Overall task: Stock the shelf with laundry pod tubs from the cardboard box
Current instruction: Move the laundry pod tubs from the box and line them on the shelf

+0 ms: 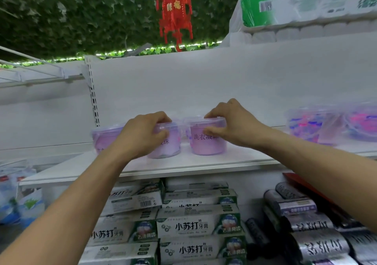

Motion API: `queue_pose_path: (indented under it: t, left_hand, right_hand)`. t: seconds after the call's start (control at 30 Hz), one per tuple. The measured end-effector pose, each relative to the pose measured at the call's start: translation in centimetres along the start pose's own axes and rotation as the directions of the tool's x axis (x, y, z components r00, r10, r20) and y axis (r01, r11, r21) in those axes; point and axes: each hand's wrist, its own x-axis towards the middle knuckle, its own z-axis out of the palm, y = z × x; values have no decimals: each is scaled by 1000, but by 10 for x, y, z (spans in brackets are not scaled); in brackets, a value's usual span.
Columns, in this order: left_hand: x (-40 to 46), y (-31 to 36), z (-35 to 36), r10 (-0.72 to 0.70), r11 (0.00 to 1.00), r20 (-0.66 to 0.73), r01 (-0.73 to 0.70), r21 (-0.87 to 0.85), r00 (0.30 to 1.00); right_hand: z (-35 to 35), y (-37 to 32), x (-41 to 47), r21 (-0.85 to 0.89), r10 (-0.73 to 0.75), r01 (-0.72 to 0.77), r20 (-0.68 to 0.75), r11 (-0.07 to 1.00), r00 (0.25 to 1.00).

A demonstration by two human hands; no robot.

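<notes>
A white shop shelf [183,162] runs across the middle, with green leaves and a red hanging charm [174,13] above; boxes of toothpaste [195,226] sit on the shelf below. Two purple tubs stand upright, side by side with a small gap; the left hand [142,136] wraps its grip round the left tub [165,142], and the right hand [230,121] pinches the right tub [208,138], fingers on the lid, thumb on the front. Each tub sits straight ahead of its own hand; I think they get pushed back or let go next. Another tub [102,136] peeks out behind the left wrist, partly hidden; the tubs at far right [318,123] are blurry; the cardboard box is not in sight.
</notes>
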Motion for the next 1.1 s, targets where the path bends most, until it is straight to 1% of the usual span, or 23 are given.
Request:
queue_pose_path:
  t: [0.07,0.13,0.17,0.23,0.3,0.37,0.47,0.53,0.6,0.63,0.67,0.7,0.73,0.77,0.83,0.9,1.03,1.1]
  left_hand:
    - [1,1,0,-18,999,37,19,-29,999]
    - [0,7,2,-25,1000,49,25,2,998]
    - [-2,12,5,-6,999,24,5,40,1000]
    - [-6,27,13,91,994,-55,-87,71,994]
    - [-8,46,22,205,979,-82,-203,24,975]
    - [-3,63,30,269,963,-42,-269,-7,962]
    - [9,81,41,283,959,-2,-283,4,959]
    - [15,88,45,239,971,-2,-239,-8,971]
    - [18,92,48,195,980,-21,-196,-34,981]
    - [18,94,48,183,982,-32,-184,-41,983]
    - [19,95,48,172,984,-43,-174,-47,984]
    - [19,96,48,161,985,-51,-163,-53,986]
    - [19,97,47,150,986,-57,-154,-58,987]
    - [19,98,46,144,987,-64,-148,-58,988]
    - [20,100,46,134,989,-73,-138,-49,988]
    - [21,102,45,112,992,-73,-115,-44,991]
    - [19,100,47,99,992,-76,-105,-76,992]
    - [19,100,49,92,991,-85,-100,-91,992]
  right_hand:
    - [6,2,-5,-67,-17,17,2,998,1000]
    - [5,5,-12,-50,-18,21,60,999,998]
    - [1,7,-17,-24,-19,21,103,999,995]
    - [-11,16,-28,-2,-16,17,153,1000,988]
    - [-29,34,-38,-47,18,-12,126,999,992]
    - [-54,57,-46,-134,82,-70,82,988,993]
    - [-101,94,-54,-189,217,-199,81,962,973]
    - [-132,117,-60,-201,321,-291,133,935,938]
    - [-154,133,-67,-235,413,-363,223,902,883]
    - [-160,139,-71,-236,436,-380,271,894,858]
    - [-161,144,-75,-214,434,-383,305,899,848]
    - [-159,146,-78,-179,408,-369,314,912,857]
    - [-154,147,-80,-146,374,-346,291,927,881]
    - [-149,145,-80,-143,339,-313,238,939,910]
    - [-134,139,-76,-232,264,-229,134,945,955]
    - [-117,131,-69,-293,201,-169,82,941,976]
    - [-107,122,-58,-369,145,-116,52,922,988]
    - [-110,128,-56,-315,108,-82,67,946,992]
